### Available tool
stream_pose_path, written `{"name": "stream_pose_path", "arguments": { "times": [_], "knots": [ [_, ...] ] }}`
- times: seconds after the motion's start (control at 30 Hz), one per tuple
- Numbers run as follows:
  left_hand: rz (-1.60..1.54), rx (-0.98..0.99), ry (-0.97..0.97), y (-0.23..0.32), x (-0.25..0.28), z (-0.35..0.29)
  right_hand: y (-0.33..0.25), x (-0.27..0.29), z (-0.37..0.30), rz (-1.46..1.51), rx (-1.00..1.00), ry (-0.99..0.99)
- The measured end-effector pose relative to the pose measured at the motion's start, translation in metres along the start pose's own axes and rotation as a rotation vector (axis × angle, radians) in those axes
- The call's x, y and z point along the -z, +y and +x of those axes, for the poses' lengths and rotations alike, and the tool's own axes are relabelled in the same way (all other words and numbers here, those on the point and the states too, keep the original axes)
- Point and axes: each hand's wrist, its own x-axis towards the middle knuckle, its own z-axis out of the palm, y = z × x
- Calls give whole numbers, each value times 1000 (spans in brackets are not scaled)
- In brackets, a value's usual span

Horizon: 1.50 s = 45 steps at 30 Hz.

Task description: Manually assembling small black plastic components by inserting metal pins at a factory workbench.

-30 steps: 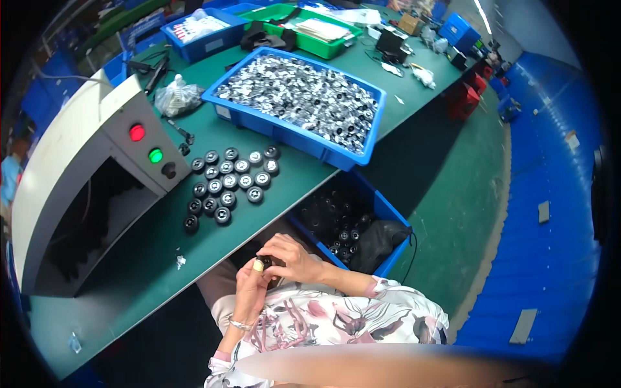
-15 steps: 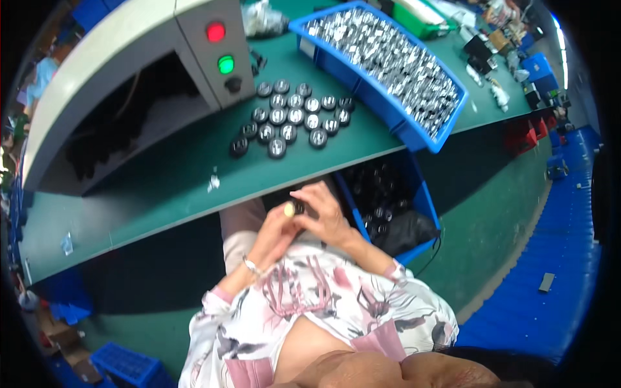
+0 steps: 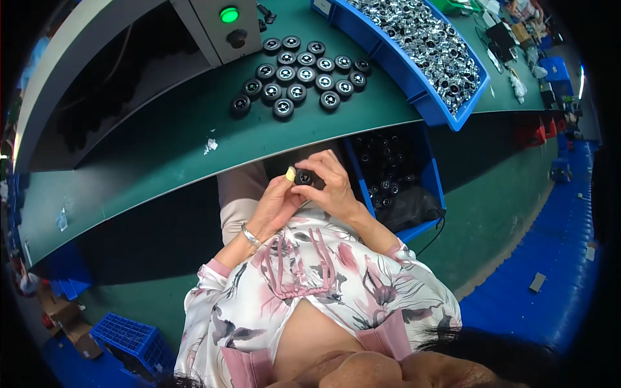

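Observation:
A small black toy wheel (image 3: 303, 177) is pinched between my two hands above my lap, just off the table's near edge. Yellow wrapping covers a fingertip of my left hand (image 3: 277, 202), which grips the wheel's left side. From the right, the thumb and curled fingers of my right hand (image 3: 331, 184) close round it. The wheel's hub side faces up. Beyond the hands, several similar black wheels with shiny silver hubs (image 3: 285, 75) lie on the green table (image 3: 174, 158). Just right of my right hand is a blue bin (image 3: 435, 184) of dark wheels.
A blue tray (image 3: 414, 81) full of shiny silver parts sits on the table at the far right. At left stands a grey machine (image 3: 210, 32) with a lit green button and a dark opening. A blue crate (image 3: 132, 339) rests on the floor at lower left.
The view has shifted, so the table things sit higher and the machine's red button is out of sight. Between my fingers the wheel has turned, and its hub side now shows.

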Motion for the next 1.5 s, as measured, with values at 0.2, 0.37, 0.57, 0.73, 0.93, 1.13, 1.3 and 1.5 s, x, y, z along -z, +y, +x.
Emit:
{"name": "stream_pose_path", "arguments": {
  "times": [0.2, 0.37, 0.57, 0.73, 0.93, 1.13, 1.3, 1.5],
  "knots": [
    [169, -53, 65, 6, -24, -3, 1, 1, 1, -66, -33, -11],
    [272, -189, -8, 0, -3, 2, 8, 2, -7, 565, -502, -46],
    [525, -280, 78, -2, -5, 0, 15, -10, -15, 695, -627, 1],
    [667, -356, 57, 3, -7, -5, -1, -12, -13, 772, -604, 23],
    [589, -267, 66, 2, -4, -2, 7, -11, -17, 864, -678, -7],
    [928, -244, 97, 4, -7, -2, 19, 9, -16, 809, -681, -182],
    [1324, -498, -117, 5, -5, 3, 26, 25, -31, 882, -662, -284],
    [966, -167, -133, -7, -10, 8, 38, 52, -52, 729, -709, -111]
  ]
}}
